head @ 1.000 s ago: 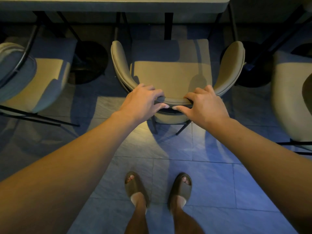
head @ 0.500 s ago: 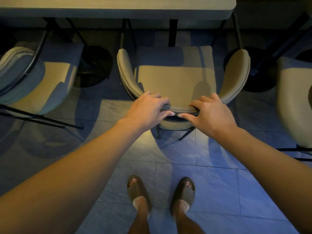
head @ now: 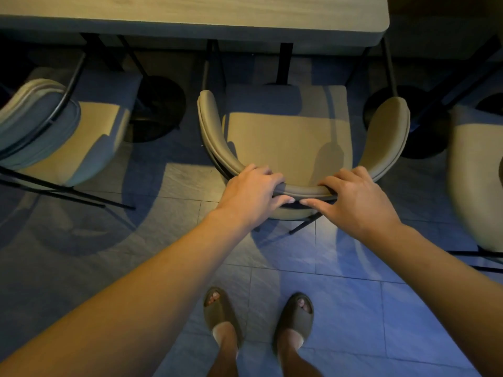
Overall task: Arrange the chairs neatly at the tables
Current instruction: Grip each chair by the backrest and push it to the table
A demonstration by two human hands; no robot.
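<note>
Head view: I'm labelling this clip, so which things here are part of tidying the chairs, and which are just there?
Part of the job:
- middle chair, backrest gripped by left hand and right hand
- table
- left chair
- right chair

Just there:
- round table bases
- sandals
- tiled floor

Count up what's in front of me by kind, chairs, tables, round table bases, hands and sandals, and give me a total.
Chairs: 3, left chair, middle chair, right chair
Tables: 1, table
Round table bases: 2, and
Hands: 2, left hand, right hand
Sandals: 2, and
Total: 10
</note>
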